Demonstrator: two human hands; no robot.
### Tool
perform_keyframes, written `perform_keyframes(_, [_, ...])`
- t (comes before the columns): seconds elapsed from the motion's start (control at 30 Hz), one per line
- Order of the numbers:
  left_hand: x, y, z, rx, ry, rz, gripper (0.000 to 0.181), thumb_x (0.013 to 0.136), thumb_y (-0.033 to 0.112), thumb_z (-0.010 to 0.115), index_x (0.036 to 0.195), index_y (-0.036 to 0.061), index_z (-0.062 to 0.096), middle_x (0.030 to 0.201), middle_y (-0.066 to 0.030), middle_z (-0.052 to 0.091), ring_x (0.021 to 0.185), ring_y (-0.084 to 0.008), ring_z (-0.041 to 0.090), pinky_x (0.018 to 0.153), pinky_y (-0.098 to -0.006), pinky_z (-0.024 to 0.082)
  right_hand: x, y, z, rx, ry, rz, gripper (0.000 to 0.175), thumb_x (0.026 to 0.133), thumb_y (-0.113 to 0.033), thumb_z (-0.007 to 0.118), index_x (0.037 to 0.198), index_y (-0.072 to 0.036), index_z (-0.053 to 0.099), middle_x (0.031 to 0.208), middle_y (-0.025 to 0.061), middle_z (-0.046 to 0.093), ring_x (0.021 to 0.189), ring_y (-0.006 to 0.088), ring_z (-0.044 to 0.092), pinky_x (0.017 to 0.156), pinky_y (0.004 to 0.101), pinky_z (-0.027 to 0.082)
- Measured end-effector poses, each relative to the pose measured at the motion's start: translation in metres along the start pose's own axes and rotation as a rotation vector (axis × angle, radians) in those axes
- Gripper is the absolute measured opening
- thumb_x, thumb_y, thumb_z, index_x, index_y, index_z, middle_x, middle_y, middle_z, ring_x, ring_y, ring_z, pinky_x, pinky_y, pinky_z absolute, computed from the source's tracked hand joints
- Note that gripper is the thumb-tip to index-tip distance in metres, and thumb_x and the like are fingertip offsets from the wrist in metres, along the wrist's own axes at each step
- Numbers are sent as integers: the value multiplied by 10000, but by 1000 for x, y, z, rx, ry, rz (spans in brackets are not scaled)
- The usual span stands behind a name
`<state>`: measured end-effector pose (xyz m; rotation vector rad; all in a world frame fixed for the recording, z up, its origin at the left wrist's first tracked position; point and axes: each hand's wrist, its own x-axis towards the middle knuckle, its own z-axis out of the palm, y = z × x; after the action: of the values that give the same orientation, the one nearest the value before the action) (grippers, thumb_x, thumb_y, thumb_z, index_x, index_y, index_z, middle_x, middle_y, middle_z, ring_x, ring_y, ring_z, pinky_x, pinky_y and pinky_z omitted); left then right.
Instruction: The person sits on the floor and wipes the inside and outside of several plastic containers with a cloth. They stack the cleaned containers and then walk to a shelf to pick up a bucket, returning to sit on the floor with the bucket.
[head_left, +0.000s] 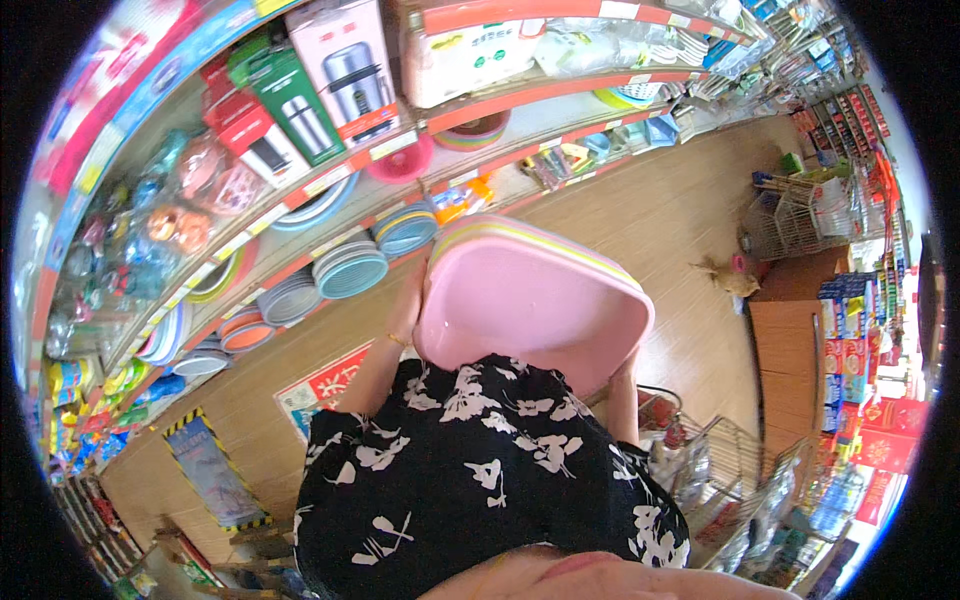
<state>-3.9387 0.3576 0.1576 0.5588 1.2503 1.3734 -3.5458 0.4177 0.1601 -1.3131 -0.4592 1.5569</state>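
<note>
I hold a stack of plastic basins in front of my chest, tilted so that its inside faces me. The top one is a pink basin (525, 300) with rounded corners. Yellow and other pale rims (559, 253) show beneath it along the far edge. My left hand (421, 289) grips the left side, its fingers mostly hidden by the basins. On the right, my right hand (628, 367) supports the near corner, and the pink wall hides part of it. The near edge of the stack meets my black floral top (487, 450).
Store shelving (322, 176) curves along the left and far side. Stacked round basins (350, 270) line its lowest level, with boxed vacuum flasks (300, 112) higher up. A wooden counter (786, 352) and wire racks (724, 454) stand to my right. A red poster (319, 382) lies on the floor.
</note>
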Motion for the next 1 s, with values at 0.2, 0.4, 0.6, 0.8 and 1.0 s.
perform_keyframes(0.2, [94, 40, 68, 58, -160, -16, 612, 952, 504, 282, 1348, 44, 358, 1303, -92, 447, 1127, -156, 468, 972, -300, 370, 125, -75, 25, -128, -17, 153, 632, 896, -546, 372, 1320, -78, 400, 1285, 115, 484, 1128, 289, 485, 934, 428, 431])
perform_keyframes(0.4, [187, 25, 127, 12, -116, -33, 609, 949, 503, 294, 1350, 48, 353, 1300, -94, 451, 1128, -161, 472, 971, -300, 374, 260, -127, 45, -160, -270, 321, 688, 871, -626, 352, 1307, -100, 431, 1273, 76, 507, 1133, 238, 502, 935, 412, 444])
perform_keyframes(0.6, [270, -4, 183, -81, 6, -60, 607, 946, 502, 306, 1352, 53, 348, 1297, -96, 454, 1128, -166, 477, 969, -300, 378, 415, -178, 58, -520, -402, 458, 704, 872, -647, 301, 1312, -112, 428, 1271, 76, 507, 1148, 227, 494, 971, 399, 420])
perform_keyframes(0.8, [348, -25, 230, -202, 155, -36, 605, 943, 501, 319, 1353, 58, 343, 1294, -98, 457, 1128, -171, 481, 968, -299, 383, 558, -202, 90, -525, -656, 492, 673, 882, -612, 333, 1304, -97, 432, 1282, 83, 497, 1161, 245, 483, 993, 404, 394])
perform_keyframes(1.0, [405, -40, 248, -302, 281, -34, 604, 940, 501, 331, 1355, 62, 338, 1291, -100, 461, 1128, -175, 486, 967, -299, 387, 641, -221, 145, -642, -684, 510, 678, 875, -608, 353, 1306, -90, 425, 1289, 87, 491, 1164, 256, 479, 997, 415, 385])
